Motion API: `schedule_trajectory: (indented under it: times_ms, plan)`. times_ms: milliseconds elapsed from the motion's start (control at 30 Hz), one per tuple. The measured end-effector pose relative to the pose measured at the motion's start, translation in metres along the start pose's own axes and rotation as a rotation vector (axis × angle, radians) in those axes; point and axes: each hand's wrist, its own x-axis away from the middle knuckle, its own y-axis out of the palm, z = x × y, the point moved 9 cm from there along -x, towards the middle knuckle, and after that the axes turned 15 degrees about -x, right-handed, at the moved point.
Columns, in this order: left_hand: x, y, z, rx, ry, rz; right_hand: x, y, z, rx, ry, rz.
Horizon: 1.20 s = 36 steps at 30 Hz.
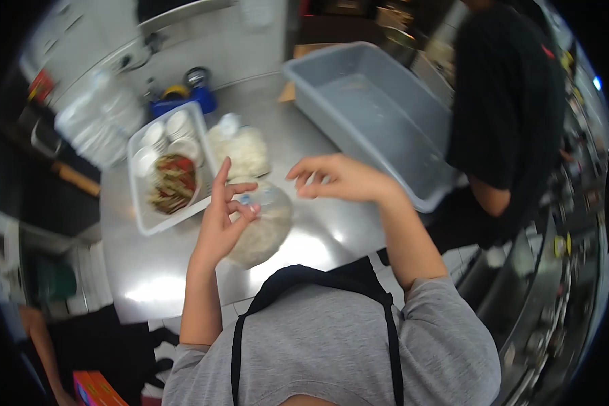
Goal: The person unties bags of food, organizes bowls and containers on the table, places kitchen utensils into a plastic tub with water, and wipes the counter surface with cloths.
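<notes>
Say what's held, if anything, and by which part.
Unclear whether the left hand holds the nearest bag by its top; the right hand looks empty.

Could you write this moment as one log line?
left hand: over clear bag, contact unclear | right hand: nothing visible held, fingers bent | white tray: left of bag

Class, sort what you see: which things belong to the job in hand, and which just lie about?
Belonging, apparently:
nearer plastic bag, by the left hand
steel table under it

Lying about, apparently:
farther plastic bag
grey plastic tub
white tray
</notes>
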Motion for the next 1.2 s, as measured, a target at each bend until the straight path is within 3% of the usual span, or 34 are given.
schedule_trajectory:
  times_ms: [67, 133, 200, 267, 333, 367, 533, 600, 667, 733, 800, 867, 900, 933, 967, 1033, 1067, 1100, 1133, 1167, 1200]
  plan:
    - [-0.023, 0.018, -0.014, -0.095, -0.191, -0.007, 0.028, 0.0, 0.01, 0.072, 0.039, 0.057]
    - [-0.039, 0.03, 0.004, -0.09, -0.083, 0.041, 0.063, -0.008, 0.009, 0.149, 0.075, 0.123]
    - [-0.039, 0.064, 0.047, 0.11, -0.085, -0.075, 0.108, -0.02, 0.004, 0.077, 0.109, 0.202]
    - [-0.029, 0.114, 0.085, 0.198, 0.001, -0.237, 0.148, -0.029, -0.003, -0.012, 0.056, 0.338]
    - [-0.01, 0.175, 0.124, 0.472, 0.052, -0.343, 0.186, -0.029, -0.027, -0.209, -0.225, 0.442]
    - [-0.001, 0.204, 0.133, 0.535, 0.095, -0.517, 0.204, -0.026, -0.026, -0.202, -0.245, 0.473]
    - [0.021, 0.313, 0.177, 0.72, 0.01, -0.617, 0.332, -0.052, -0.014, 0.084, -0.316, 0.659]
    - [0.023, 0.351, 0.205, 0.535, 0.163, -0.608, 0.389, -0.059, -0.006, 0.125, -0.361, 0.722]
    - [0.005, 0.378, 0.221, 0.454, 0.233, -0.488, 0.452, -0.078, 0.02, -0.09, -0.323, 0.835]
    - [-0.023, 0.36, 0.24, 0.142, 0.416, 0.056, 0.504, -0.083, 0.047, -0.132, -0.229, 0.801]
    - [-0.04, 0.341, 0.235, 0.184, 0.39, 0.434, 0.543, -0.082, 0.108, -0.084, 0.011, 0.708]
    - [-0.063, 0.335, 0.214, 0.199, 0.279, 0.565, 0.597, -0.079, 0.225, -0.105, 0.234, 0.74]
    - [-0.073, 0.338, 0.208, 0.227, 0.162, 0.521, 0.639, -0.073, 0.307, -0.107, 0.336, 0.828]
    - [-0.081, 0.345, 0.2, 0.264, 0.044, 0.467, 0.69, -0.054, 0.357, -0.104, 0.745, 0.959]
    - [-0.094, 0.355, 0.185, 0.322, 0.063, 0.452, 0.73, -0.033, 0.424, 0.123, 0.871, 0.877]
    - [-0.1, 0.362, 0.179, 0.375, 0.088, 0.467, 0.759, 0.007, 0.436, 0.045, 1.011, 0.823]
    - [-0.097, 0.364, 0.189, 0.353, 0.074, 0.449, 0.756, 0.018, 0.446, 0.045, 0.896, 0.779]
    - [-0.094, 0.367, 0.195, 0.334, 0.054, 0.426, 0.751, 0.023, 0.452, -0.041, 0.932, 0.781]
    - [-0.092, 0.364, 0.2, 0.332, 0.053, 0.451, 0.722, 0.013, 0.412, -0.158, 0.857, 0.832]
    - [-0.093, 0.363, 0.208, 0.214, 0.076, 0.413, 0.685, 0.001, 0.402, 0.055, 0.723, 0.718]
    - [-0.092, 0.366, 0.215, 0.095, 0.092, 0.368, 0.662, 0.002, 0.459, 0.121, 0.589, 0.671]
